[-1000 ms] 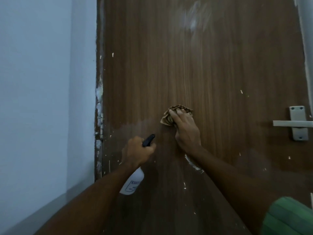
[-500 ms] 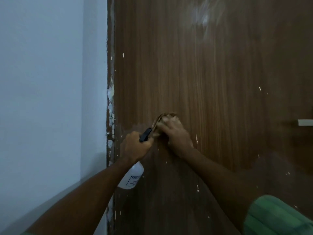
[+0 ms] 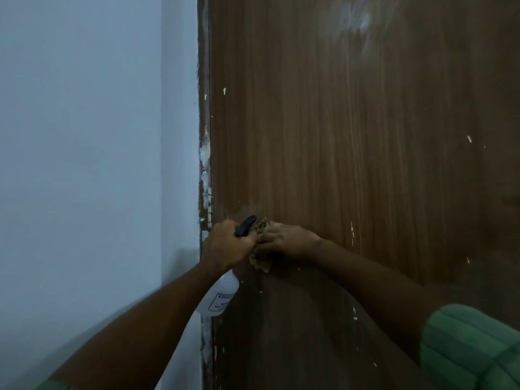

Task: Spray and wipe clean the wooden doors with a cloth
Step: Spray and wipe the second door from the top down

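Note:
A brown wooden door [image 3: 351, 142] fills the right of the view, speckled with white paint flecks and a pale smear near the top. My left hand [image 3: 226, 244] grips a white spray bottle [image 3: 221, 296] with a black nozzle, held close to the door's left edge. My right hand [image 3: 287, 240] presses a crumpled brown cloth [image 3: 261, 261] flat against the door, right beside my left hand. Most of the cloth is hidden under my fingers.
The door frame [image 3: 204, 170] at the door's left edge shows chipped white paint. A pale blue-grey wall [image 3: 84, 150] takes up the left. My green sleeve [image 3: 472, 347] shows at the lower right.
My right hand has slid the cloth leftwards and slightly down the door until it meets my left hand. The view has shifted, and the door handle has left the frame on the right.

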Demonstrator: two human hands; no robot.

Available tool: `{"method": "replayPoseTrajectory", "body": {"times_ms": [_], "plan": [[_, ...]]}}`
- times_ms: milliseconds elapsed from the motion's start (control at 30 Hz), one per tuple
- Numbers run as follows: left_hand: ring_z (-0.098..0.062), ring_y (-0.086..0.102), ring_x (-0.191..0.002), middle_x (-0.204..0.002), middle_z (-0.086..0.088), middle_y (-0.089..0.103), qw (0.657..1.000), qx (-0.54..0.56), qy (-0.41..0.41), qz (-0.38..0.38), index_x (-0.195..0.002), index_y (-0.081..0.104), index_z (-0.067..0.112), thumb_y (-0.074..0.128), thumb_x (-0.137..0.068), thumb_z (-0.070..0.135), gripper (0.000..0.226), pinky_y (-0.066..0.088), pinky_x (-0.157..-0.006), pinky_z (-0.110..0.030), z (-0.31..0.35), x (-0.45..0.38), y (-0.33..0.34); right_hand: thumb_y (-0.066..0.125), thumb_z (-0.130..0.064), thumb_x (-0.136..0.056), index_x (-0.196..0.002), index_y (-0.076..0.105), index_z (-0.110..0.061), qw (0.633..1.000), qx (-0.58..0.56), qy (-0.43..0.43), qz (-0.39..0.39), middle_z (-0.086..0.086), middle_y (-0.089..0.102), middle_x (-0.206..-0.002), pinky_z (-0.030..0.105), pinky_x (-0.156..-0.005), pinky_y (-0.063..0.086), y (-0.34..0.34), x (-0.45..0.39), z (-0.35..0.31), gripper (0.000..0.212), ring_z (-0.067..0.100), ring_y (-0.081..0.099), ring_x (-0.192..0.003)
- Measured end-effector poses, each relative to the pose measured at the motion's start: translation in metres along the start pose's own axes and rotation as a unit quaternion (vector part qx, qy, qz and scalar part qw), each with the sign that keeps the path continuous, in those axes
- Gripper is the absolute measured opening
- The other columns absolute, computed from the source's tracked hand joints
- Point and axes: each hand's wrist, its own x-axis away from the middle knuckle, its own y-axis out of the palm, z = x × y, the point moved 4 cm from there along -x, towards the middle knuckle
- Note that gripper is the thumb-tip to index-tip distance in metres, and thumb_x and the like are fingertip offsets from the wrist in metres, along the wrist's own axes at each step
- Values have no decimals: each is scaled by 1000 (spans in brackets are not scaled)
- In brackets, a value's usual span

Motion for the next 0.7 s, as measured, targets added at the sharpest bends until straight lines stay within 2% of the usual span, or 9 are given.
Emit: {"method": "replayPoseTrajectory", "body": {"times_ms": [33,100,233,267,300,367,433,567,700], "plan": [[-14,51,-46,-55,-1,58,1000,-6,-3,1,-69,65,15,69,-100,30,35,41,-48,-27,-2,1,-2,61,-16,-101,-157,38,-31,999,25,-34,-24,0,28,-168,45,-123,33,-7,0,3,62,25,23,-155],[-26,57,-50,-60,-8,64,1000,-16,-20,5,-71,66,12,69,-100,34,36,48,-51,-34,-7,5,-5,62,-19,-100,-155,41,-32,998,45,7,41,1,33,-165,45,-121,34,-27,-9,23,60,26,28,-152],[-39,69,-67,-74,-21,70,997,-34,-51,36,-79,68,6,72,-97,33,33,61,-64,-48,-18,7,-14,74,-9,-86,-138,58,-23,910,-36,270,312,7,49,-151,49,-124,30,-50,-11,60,55,30,40,-144],[-37,70,-67,-74,-19,71,997,-37,-54,36,-79,67,9,72,-97,35,32,61,-66,-48,-21,9,-15,74,-9,-85,-137,58,-24,905,-39,281,318,6,48,-151,50,-124,31,-42,-15,51,56,30,40,-143],[-36,70,-67,-74,-17,71,997,-39,-57,34,-78,67,12,70,-97,38,33,61,-66,-48,-23,10,-16,73,-12,-89,-139,56,-27,927,-51,249,276,4,45,-153,49,-122,34,-34,-23,32,56,29,37,-145],[-31,69,-63,-71,-11,71,997,-40,-58,16,-78,66,18,68,-97,45,34,62,-65,-47,-32,13,-16,64,-18,-99,-149,46,-32,994,-22,69,88,1,34,-162,44,-118,37,-9,-35,-13,55,28,29,-149],[-27,68,-59,-70,-8,71,997,-46,-65,2,-79,67,19,68,-98,46,33,61,-63,-44,-39,15,-13,59,-15,-102,-156,39,-30,998,9,-47,-46,0,26,-168,41,-117,36,3,-33,-31,60,27,22,-154],[-24,74,-66,-78,-8,75,992,-49,-117,8,-92,69,16,70,-98,45,30,66,-69,-42,-56,18,-12,62,-18,-99,-151,46,-28,975,-72,133,165,2,34,-164,44,-121,35,-32,-46,21,56,28,30,-151],[-21,75,-70,-80,-5,74,984,-49,-171,25,-101,67,17,72,-96,45,29,66,-70,-39,-69,21,-14,52,-6,-96,-156,42,-24,947,-71,198,244,10,39,-161,44,-127,14,-46,-75,36,64,32,29,-152]]}}
